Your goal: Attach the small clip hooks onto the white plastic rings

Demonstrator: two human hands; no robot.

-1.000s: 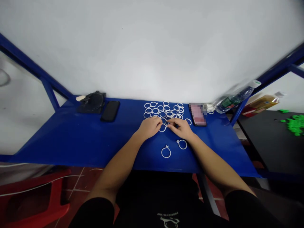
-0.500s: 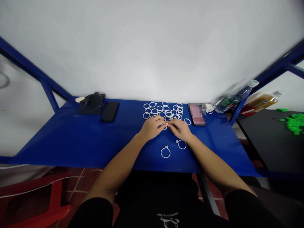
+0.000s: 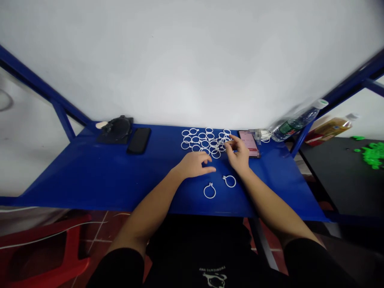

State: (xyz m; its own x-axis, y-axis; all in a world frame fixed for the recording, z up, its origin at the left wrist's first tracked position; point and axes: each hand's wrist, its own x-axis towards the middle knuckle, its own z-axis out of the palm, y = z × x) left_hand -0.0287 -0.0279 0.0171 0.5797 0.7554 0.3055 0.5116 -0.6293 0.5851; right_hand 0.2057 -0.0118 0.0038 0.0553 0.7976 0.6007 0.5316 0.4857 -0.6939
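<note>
White plastic rings (image 3: 205, 140) are light and stiff, so pinch a rim; your left hand (image 3: 192, 165) and right hand (image 3: 238, 154) lie open and empty beside them.

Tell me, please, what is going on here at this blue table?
A person is working with both bare hands over a loose cluster of white plastic rings on a blue metal table. The right hand reaches to the cluster's right edge, beside a smartphone. The left hand rests on the table just below the cluster, holding nothing. Two more white rings lie apart, nearer the person.
</note>
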